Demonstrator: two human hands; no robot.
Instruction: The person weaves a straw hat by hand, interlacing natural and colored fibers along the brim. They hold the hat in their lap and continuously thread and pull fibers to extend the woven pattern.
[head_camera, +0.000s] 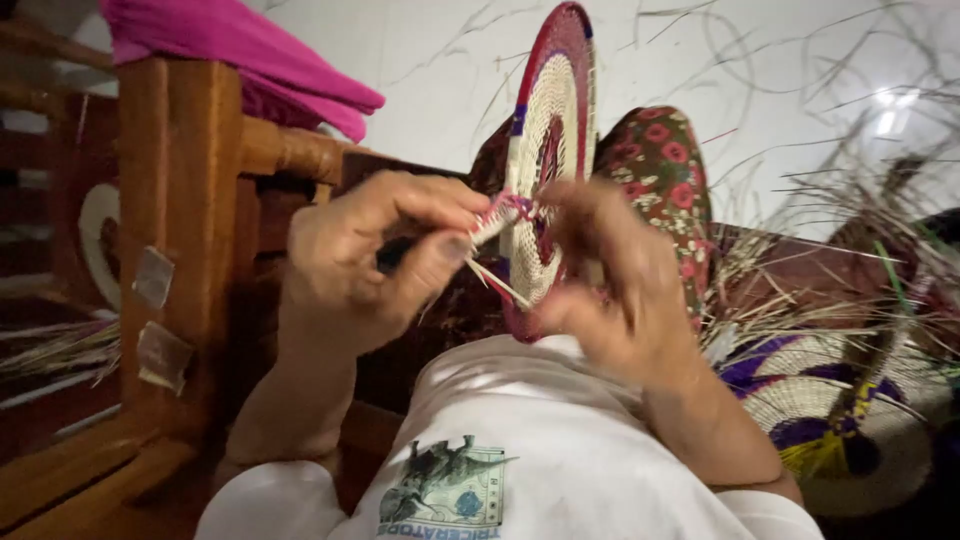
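Woven round mat held on edge between both hands above the lap, left hand pinching a pale fibre strand at the rim, right hand fingers closed on the rim, wooden chair left, pink cloth on it, finished woven mats and loose straw right.

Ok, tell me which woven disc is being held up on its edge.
The red-rimmed woven disc, upright between the left hand and right hand. The purple-and-yellow disc lies flat at lower right, untouched.
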